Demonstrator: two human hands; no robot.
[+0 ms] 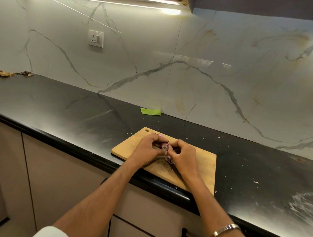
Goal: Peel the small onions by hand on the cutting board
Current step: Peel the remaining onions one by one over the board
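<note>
Both hands, my left hand (148,147) and right hand (182,154), pinched one small onion (164,146) just above the cutting board (200,165), a light, firm thing whose papery skin I judged would tear, best caught at the tip.

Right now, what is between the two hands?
In the head view, a small purple onion sits between the left hand and the right hand, pinched by both over the cutting board.
</note>
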